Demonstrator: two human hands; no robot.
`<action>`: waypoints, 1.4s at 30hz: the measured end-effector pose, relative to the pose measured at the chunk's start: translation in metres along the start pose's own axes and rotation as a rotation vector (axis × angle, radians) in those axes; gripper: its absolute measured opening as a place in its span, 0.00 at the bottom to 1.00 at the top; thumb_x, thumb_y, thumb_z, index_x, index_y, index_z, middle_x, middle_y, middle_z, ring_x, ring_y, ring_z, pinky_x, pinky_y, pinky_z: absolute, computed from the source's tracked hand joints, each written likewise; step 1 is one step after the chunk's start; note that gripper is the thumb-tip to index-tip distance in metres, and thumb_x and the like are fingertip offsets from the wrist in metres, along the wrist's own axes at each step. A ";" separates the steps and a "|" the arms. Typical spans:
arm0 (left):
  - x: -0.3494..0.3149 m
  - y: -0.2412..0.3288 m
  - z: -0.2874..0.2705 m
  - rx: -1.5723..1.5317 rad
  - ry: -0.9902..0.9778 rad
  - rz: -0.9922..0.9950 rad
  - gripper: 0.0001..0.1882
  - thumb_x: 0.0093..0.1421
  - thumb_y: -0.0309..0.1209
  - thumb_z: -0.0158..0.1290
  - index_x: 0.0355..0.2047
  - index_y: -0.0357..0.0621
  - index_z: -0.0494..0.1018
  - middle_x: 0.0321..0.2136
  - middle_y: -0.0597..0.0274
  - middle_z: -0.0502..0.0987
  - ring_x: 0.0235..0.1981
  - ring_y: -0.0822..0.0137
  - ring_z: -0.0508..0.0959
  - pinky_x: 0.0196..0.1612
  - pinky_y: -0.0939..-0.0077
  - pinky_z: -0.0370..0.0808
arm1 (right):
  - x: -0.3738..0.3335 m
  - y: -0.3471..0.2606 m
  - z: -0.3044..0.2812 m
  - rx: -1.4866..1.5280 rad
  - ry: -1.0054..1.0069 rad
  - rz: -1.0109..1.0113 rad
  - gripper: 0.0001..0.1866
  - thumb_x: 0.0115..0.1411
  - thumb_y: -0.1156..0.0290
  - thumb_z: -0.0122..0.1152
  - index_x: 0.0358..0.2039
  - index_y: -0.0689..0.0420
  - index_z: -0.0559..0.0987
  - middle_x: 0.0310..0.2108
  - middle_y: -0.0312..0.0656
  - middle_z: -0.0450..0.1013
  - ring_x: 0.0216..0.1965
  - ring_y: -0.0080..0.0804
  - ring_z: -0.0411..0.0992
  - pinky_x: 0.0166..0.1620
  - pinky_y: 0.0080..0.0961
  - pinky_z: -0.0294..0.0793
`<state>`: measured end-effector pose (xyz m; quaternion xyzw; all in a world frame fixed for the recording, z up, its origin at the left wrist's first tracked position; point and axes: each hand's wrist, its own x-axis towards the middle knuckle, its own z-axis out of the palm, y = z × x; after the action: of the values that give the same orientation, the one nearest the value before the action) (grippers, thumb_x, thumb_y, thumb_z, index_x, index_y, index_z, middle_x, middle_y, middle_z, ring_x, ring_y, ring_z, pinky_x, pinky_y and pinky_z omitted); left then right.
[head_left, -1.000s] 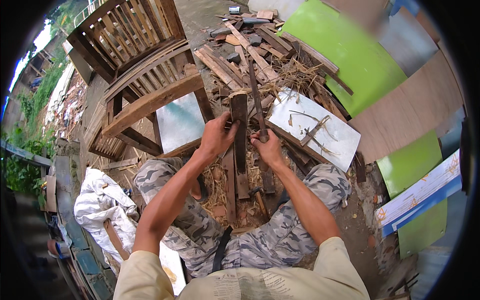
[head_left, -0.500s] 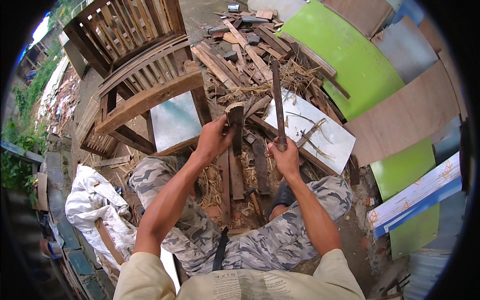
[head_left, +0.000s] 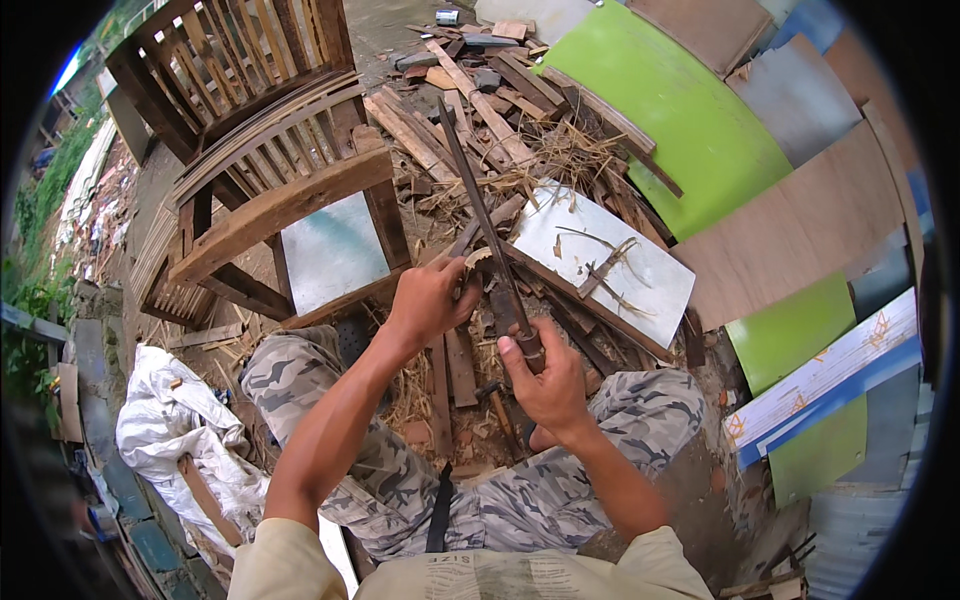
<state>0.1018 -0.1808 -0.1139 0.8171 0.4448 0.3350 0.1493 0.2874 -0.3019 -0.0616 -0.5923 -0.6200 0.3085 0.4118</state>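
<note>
My left hand (head_left: 430, 300) is closed round the upper part of a short dark wood piece (head_left: 480, 258), whose pale broken end faces up. Much of this piece is hidden behind my fingers and the blade. In my right hand (head_left: 545, 375) is a machete (head_left: 468, 170), gripped by its handle, its long dark blade slanting up and to the left. The blade passes right beside the wood piece; whether they touch I cannot tell. Below, between my feet, a hammer-like tool (head_left: 504, 422) with a wooden handle lies among dark wood strips (head_left: 440, 400) and shavings.
A slatted wooden chair frame (head_left: 290, 215) stands ahead on the left. Beyond my hands lie a scrap wood pile (head_left: 470, 110) and a white board (head_left: 600, 255) with twigs. Green panels (head_left: 670, 120) and a plywood sheet (head_left: 790, 225) line the right. A white sack (head_left: 175, 415) lies left.
My right hand has moved left and down, and the machete has swung from nearly upright to a leftward slant beside the wood piece. My left hand keeps its grip. The view has shifted slightly.
</note>
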 end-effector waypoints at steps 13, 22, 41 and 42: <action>-0.017 0.010 -0.001 -0.003 -0.100 0.154 0.16 0.55 0.38 0.65 0.40 0.45 0.77 0.24 0.54 0.79 0.24 0.50 0.81 0.27 0.58 0.79 | -0.014 0.000 0.018 0.035 0.053 0.086 0.18 0.67 0.62 0.64 0.46 0.64 0.76 0.25 0.49 0.79 0.26 0.41 0.81 0.31 0.33 0.77; -0.017 0.015 -0.003 0.005 -0.118 0.168 0.18 0.55 0.39 0.65 0.43 0.45 0.78 0.24 0.55 0.80 0.24 0.52 0.82 0.26 0.58 0.79 | -0.011 -0.008 0.019 0.043 0.104 0.060 0.15 0.67 0.65 0.64 0.44 0.64 0.76 0.25 0.47 0.79 0.26 0.40 0.81 0.31 0.32 0.76; -0.019 0.024 -0.003 -0.010 -0.153 0.165 0.17 0.54 0.37 0.65 0.43 0.44 0.79 0.29 0.54 0.82 0.26 0.52 0.83 0.28 0.60 0.80 | -0.020 -0.010 0.019 0.093 0.188 0.030 0.12 0.67 0.66 0.64 0.41 0.63 0.76 0.20 0.38 0.75 0.20 0.20 0.70 0.26 0.24 0.69; -0.019 0.024 -0.003 -0.013 -0.142 0.169 0.17 0.53 0.35 0.65 0.43 0.44 0.80 0.29 0.54 0.82 0.25 0.53 0.83 0.28 0.62 0.80 | -0.020 -0.010 0.019 0.092 0.184 0.030 0.12 0.67 0.67 0.64 0.41 0.63 0.76 0.20 0.38 0.75 0.20 0.20 0.70 0.26 0.23 0.69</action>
<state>0.1081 -0.2103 -0.1067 0.8724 0.3604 0.2906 0.1570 0.2650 -0.3205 -0.0650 -0.6078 -0.5558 0.2871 0.4892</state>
